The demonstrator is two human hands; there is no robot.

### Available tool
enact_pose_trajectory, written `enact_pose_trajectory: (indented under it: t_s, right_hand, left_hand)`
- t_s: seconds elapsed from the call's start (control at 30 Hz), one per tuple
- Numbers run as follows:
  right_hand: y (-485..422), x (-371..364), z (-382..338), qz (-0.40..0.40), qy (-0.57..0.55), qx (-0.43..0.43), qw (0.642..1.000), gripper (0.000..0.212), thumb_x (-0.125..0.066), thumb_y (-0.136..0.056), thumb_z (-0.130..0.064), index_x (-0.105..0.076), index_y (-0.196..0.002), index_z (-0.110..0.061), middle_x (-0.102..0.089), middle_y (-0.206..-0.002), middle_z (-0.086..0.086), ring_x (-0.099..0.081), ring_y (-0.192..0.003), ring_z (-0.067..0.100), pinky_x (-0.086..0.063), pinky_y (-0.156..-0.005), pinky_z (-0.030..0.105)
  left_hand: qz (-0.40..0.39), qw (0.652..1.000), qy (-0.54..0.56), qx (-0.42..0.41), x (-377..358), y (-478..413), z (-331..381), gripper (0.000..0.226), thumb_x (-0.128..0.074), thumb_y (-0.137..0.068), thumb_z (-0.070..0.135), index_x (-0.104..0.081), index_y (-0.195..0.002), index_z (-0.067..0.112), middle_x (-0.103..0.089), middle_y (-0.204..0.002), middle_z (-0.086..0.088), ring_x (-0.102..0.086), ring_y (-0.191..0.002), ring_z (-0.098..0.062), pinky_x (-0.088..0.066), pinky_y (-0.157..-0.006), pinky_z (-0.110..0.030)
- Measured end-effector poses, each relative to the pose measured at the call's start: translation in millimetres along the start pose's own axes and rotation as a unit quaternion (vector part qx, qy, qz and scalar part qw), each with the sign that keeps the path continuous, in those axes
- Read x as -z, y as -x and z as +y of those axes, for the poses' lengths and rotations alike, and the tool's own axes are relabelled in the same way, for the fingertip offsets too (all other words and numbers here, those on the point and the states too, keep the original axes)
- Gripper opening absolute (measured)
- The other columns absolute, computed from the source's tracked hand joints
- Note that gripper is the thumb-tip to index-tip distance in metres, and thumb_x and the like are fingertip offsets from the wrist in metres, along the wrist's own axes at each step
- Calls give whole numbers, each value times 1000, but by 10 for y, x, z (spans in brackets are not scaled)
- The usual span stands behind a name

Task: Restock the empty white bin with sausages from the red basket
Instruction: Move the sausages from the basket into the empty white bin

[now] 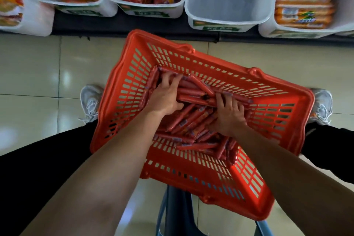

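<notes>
With my left hand (164, 96) and right hand (229, 113) apparently curled round the sausages (195, 95) between them, I squeeze evenly before lifting.

Your red plastic basket with slotted walls (126, 90) sits tilted below you, one long side toward the shelf, its corner pointing down to your right. Inside it lies a loose heap of thin red-wrapped sausage sticks (191, 120), crossing at mixed angles. A bundle at the far side is clasped between your left hand (164, 97) and right hand (229, 115). The translucent white plastic bin (226, 22) stands on the shelf just beyond the basket, open-topped, with nothing inside.
</notes>
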State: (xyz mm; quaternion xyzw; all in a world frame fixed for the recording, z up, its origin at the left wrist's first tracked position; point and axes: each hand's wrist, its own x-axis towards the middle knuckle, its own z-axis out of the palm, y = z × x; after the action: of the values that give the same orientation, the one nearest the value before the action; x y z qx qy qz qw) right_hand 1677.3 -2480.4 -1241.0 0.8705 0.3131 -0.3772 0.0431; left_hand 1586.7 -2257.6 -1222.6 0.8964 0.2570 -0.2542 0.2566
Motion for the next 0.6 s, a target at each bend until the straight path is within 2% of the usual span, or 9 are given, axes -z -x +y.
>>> enact_pose_trajectory:
  t_s: [0.1, 0.17, 0.23, 0.27, 0.33, 0.4, 0.5, 0.53, 0.6]
  right_hand:
    - [-44, 68, 39, 1, -19, 16, 1000, 133, -77, -60, -68, 1, -156, -21, -11, -163, 8, -13, -149, 33, -16, -117, 56]
    - [-83, 134, 36, -17, -25, 38, 999, 129, -74, -60, -71, -3, -156, -25, -17, -159, 8, -14, -148, 34, -16, -117, 57]
    - [-102, 164, -36, -35, -20, 61, 997, 121, -72, -59, -75, -14, -154, -26, -23, -154, 7, -17, -145, 34, -19, -117, 57]
    - [-103, 165, -87, -38, -28, 72, 996, 119, -72, -59, -76, -19, -153, -24, -24, -152, 6, -19, -144, 33, -20, -117, 56]
    - [-104, 148, -186, -40, -42, 92, 994, 117, -70, -60, -77, -23, -151, -22, -25, -153, 2, -22, -144, 28, -18, -118, 54]
    - [-97, 120, -235, -53, -37, 101, 993, 117, -64, -64, -81, -16, -154, -23, -22, -158, 3, -22, -146, 28, -18, -118, 53]
    - [-32, 62, -232, -72, -11, 87, 994, 119, -57, -70, -84, -1, -157, -25, -16, -162, 10, -18, -148, 33, -20, -119, 53]
    - [-3, 45, -218, -74, 2, 80, 994, 119, -59, -70, -82, -1, -157, -25, -16, -161, 11, -19, -147, 35, -22, -118, 54]
    - [46, 45, -195, -66, 35, 78, 994, 119, -66, -68, -77, -6, -156, -24, -20, -158, 11, -28, -141, 38, -27, -115, 54]
  left_hand:
    - [-28, 999, -32, 20, 6, 3, 16, 112, -81, -71, 49, -6, -153, 34, -12, -159, -10, -57, -118, -34, -47, -102, -45]
    - [-55, 998, -25, 15, -67, 71, 41, 93, -73, -74, 59, -23, -147, 29, -41, -149, -8, -58, -120, -31, -41, -104, -45]
    - [-72, 997, -39, 7, -171, 163, 47, 67, -63, -78, 66, -44, -129, 27, -61, -129, -1, -59, -119, -28, -37, -101, -44]
    - [-64, 997, -45, 6, -224, 209, 36, 61, -60, -80, 67, -48, -124, 27, -63, -126, 1, -58, -119, -27, -36, -100, -43]
    - [-40, 998, -38, 2, -295, 290, 7, 58, -58, -82, 65, -50, -129, 31, -63, -129, 3, -55, -123, -25, -34, -100, -41]
    - [-34, 999, -1, -1, -295, 355, -8, 59, -61, -84, 61, -49, -134, 32, -61, -131, 4, -56, -124, -23, -37, -100, -39]
    - [-48, 996, 71, 15, -289, 451, -40, 54, -66, -85, 54, -52, -131, 30, -61, -126, 3, -59, -116, -23, -46, -96, -36]
    - [-57, 996, 72, 19, -304, 478, -42, 55, -68, -84, 51, -51, -131, 29, -59, -128, 2, -59, -116, -24, -46, -96, -37]
    - [-81, 995, 57, 31, -334, 519, -20, 71, -74, -81, 46, -42, -141, 25, -49, -140, -1, -55, -122, -28, -45, -101, -39]
